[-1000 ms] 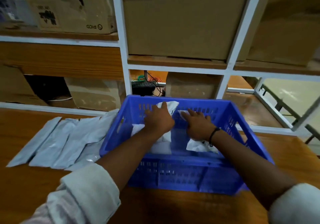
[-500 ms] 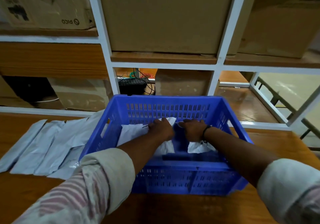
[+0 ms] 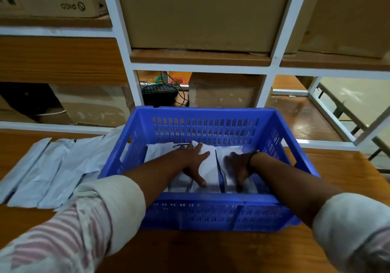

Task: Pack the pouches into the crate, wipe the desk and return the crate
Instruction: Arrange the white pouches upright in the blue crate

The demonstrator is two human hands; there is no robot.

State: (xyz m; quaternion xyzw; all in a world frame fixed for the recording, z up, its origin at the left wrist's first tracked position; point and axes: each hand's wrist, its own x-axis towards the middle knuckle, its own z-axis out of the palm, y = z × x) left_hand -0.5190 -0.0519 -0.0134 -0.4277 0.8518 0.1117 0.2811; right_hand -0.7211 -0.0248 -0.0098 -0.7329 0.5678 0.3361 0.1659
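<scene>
A row of pale grey pouches on the table (image 3: 40, 177) lies fanned out to the left of the blue crate (image 3: 202, 125), overlapping one another, the nearest ones touching or tucked against the crate's left wall. The crate stands on the wooden table (image 3: 348, 180) in front of a white-framed shelf unit (image 3: 272, 61). Its slotted walls rise around both hands, so each forearm reaches in over the near rim.

Inside the crate, white pouches in the crate (image 3: 211, 167) lie flat on the bottom, side by side. The left hand (image 3: 193, 163) rests palm down on them, fingers (image 3: 200, 180) spread apart and pressing flat, thumb pointing toward the near wall. The right hand (image 3: 237, 166) also lies palm down on the pouches just beside the left one, its fingers apart and flat, gripping nothing. A dark band (image 3: 251, 161) circles the right wrist. Both arms wear rolled-up light sleeves with faint pink stripes (image 3: 63, 241).

The shelves behind hold large cardboard boxes (image 3: 200, 13), one at upper left printed with a logo. In a lower compartment straight behind the crate sits a black device (image 3: 159, 92) with red and green wires bunched above it. To the right, beyond the shelf frame, a glossy floor shows.
</scene>
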